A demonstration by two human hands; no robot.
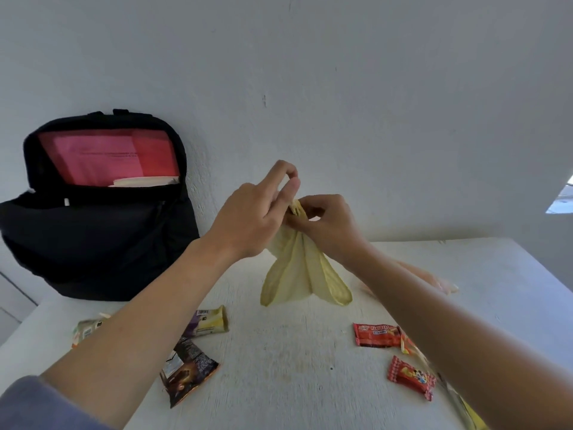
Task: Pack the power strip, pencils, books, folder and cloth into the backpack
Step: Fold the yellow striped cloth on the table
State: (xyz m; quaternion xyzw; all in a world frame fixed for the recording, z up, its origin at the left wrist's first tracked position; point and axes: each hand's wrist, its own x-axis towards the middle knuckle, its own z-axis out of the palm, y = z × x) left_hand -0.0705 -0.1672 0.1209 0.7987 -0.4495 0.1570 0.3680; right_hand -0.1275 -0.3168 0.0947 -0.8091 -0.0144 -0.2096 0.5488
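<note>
A pale yellow cloth (305, 274) hangs above the white table (294, 367), its lower folds touching the tabletop. My left hand (251, 212) and my right hand (328, 221) both pinch its top edge close together. The black backpack (93, 237) stands open at the back left against the wall. Inside it a pink-red folder (105, 156) stands upright, with the pale edges of books (142, 181) in front of it. The power strip and pencils are not visible.
Several snack packets lie on the table: a dark one (186, 373), a purple-yellow one (207, 322), a pale one (86, 328) at left, two red ones (376, 335) (410, 377) at right. A pale pink item (434, 279) lies behind my right forearm.
</note>
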